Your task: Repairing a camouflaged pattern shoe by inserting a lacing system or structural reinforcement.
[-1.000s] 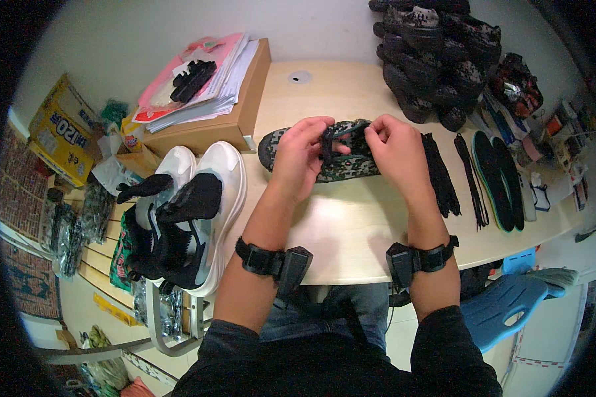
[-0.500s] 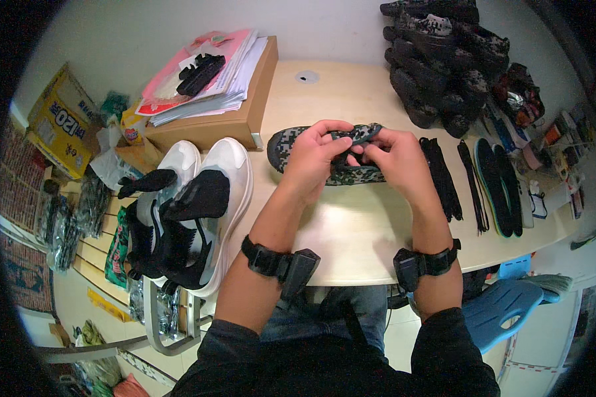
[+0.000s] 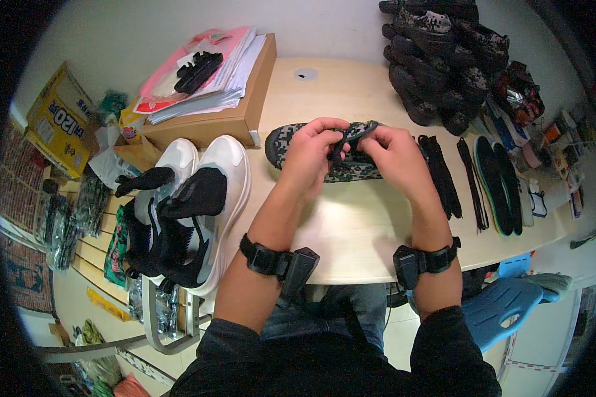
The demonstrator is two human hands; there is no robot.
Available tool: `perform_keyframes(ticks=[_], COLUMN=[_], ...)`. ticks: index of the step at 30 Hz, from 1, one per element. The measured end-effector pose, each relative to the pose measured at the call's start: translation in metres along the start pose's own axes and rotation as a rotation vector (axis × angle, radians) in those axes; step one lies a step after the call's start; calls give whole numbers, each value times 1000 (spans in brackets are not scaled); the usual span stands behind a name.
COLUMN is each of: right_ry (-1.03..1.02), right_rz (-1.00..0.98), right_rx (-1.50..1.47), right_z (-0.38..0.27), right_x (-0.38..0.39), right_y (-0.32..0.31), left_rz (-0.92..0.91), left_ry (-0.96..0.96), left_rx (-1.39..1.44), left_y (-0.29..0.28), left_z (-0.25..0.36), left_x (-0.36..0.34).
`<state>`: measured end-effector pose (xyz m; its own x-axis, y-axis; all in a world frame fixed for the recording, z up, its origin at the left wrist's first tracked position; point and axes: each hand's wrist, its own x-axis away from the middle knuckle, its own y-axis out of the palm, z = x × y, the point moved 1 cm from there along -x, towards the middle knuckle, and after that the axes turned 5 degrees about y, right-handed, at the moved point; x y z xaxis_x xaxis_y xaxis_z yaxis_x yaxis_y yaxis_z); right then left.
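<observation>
Pale wooden tabletop [image 3: 351,238] spread beneath the left hand [image 3: 312,149], which pinched black lacing [image 3: 338,151]; under those fingers lay a grey-and-black camouflage fabric shoe [image 3: 351,173], its collar [image 3: 363,133] gripped by the right hand [image 3: 392,151].

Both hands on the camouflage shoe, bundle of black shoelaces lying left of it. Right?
Wrong side: the head view shows the bundle of black shoelaces right of the camouflage shoe. Left hand and right hand are on it.

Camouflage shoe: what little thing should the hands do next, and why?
Perhaps the left hand could gently tug what looks like black lacing: its fingers are already there, and the right hand seems to pinch the camouflage shoe by its rim.
</observation>
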<state>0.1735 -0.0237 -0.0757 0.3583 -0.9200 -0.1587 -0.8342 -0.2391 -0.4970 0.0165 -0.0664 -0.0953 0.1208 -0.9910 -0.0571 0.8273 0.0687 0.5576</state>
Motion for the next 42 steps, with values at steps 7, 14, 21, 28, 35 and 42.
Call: perform_keyframes(ticks=[7,14,21,28,35,42], right_ry=[-4,14,2,-41,-17,-11], right_rz=[-65,-56,-64,-58,-55,-33], right_rx=[34,27,-8,26,-3,18], right_z=[-3,-10,-2,-4,-2,-2], right_x=[0,3,1,1,0,0], right_y=[-1,-2,-2,-3,-2,-1], left_rz=[7,-24,-83,-145,-183,-108], left_ry=[-16,-44,-77,-144,-122,-142], left_rx=[-2,-2,-78,-1,-70,-40], left_y=[-3,2,-3,-8,-8,-7], left_z=[-1,13,14,18,19,18], left_x=[-1,6,5,3,3,5])
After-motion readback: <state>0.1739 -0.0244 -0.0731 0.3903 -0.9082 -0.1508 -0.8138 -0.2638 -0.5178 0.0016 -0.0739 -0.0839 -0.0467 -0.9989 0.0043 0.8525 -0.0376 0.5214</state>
